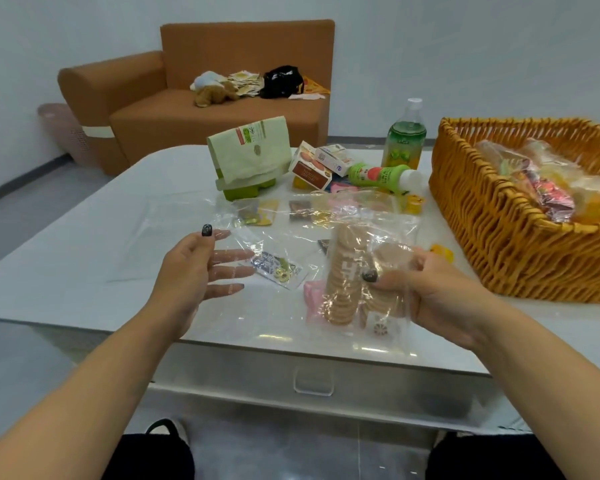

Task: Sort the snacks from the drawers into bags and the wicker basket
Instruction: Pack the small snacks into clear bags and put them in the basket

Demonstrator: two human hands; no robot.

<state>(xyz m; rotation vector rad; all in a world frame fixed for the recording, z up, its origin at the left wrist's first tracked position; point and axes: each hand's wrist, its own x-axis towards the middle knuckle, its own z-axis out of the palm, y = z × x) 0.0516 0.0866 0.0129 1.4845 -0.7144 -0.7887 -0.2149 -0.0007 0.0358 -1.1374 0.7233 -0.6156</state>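
Note:
My right hand (pixel 440 292) grips a clear pack of round biscuits (pixel 357 275), held upright above the table's front edge. My left hand (pixel 194 271) has its straight fingers slipped inside a large clear plastic bag (pixel 174 244) that lies on the white table (pixel 66 268). A small blue and white sachet (pixel 278 268) lies in or under the plastic near those fingertips. The wicker basket (pixel 499 237) stands at the right and holds several wrapped snacks (pixel 548 188).
Behind the bag lie small sachets (pixel 267 213), a green paper pack (pixel 250 150), two small boxes (pixel 317 164), a lying green bottle (pixel 381 174) and an upright drink bottle (pixel 407 136). A shut drawer (pixel 314 379) sits below the tabletop. A brown sofa (pixel 201 109) stands behind.

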